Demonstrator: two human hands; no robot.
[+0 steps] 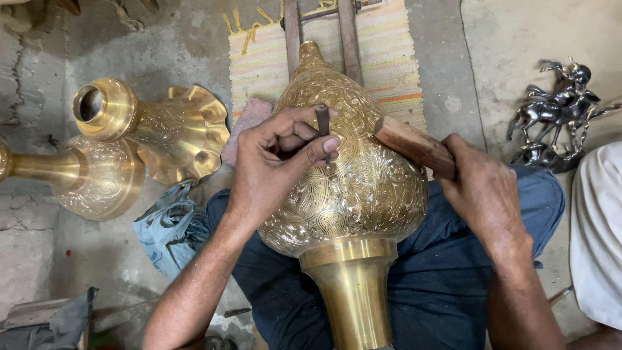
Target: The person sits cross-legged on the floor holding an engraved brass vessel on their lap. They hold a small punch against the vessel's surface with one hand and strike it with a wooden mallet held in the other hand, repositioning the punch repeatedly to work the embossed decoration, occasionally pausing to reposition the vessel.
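A large engraved brass vase [353, 188] lies across my lap, its plain neck toward me and its pointed end on two wooden rails [348, 39]. My left hand [275, 155] rests on the vase's upper left side and pinches a short dark metal chisel [322, 120] between thumb and fingers, its tip against the engraved surface. My right hand [483, 188] grips a wooden mallet [414, 146], whose head hangs just right of the chisel, above the vase.
Two other brass vases [152, 126] [91, 175] lie on the concrete floor at left. A striped mat [389, 58] is spread under the rails. A blue cloth [168, 227] lies by my left knee. Shiny metal horse figurines [560, 107] stand at right, beside a white-clothed person [596, 233].
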